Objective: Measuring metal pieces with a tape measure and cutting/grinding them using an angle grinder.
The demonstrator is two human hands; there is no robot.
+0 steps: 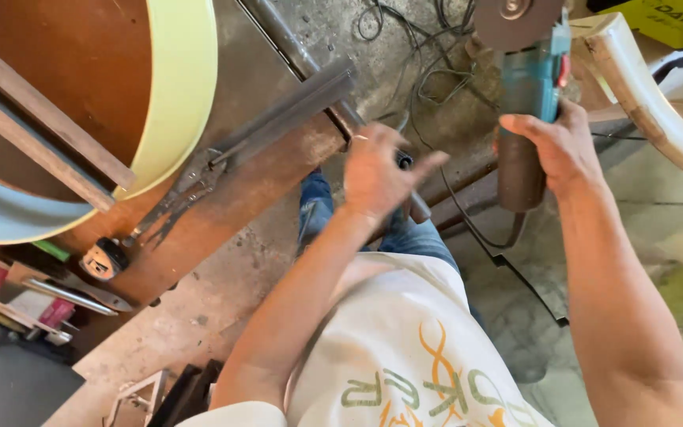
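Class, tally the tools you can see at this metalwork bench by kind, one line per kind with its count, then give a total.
Angle grinder, held in the right hand: 1
Locking pliers, clamped on the steel angle bar: 1
Tape measure: 1
Total: 3
The left hand is by the grinder's side handle.

Teal-bodied angle grinder (530, 87) with a dark brown rear grip stands near upright at far right, disc uppermost, black cord trailing from its lower end to the floor
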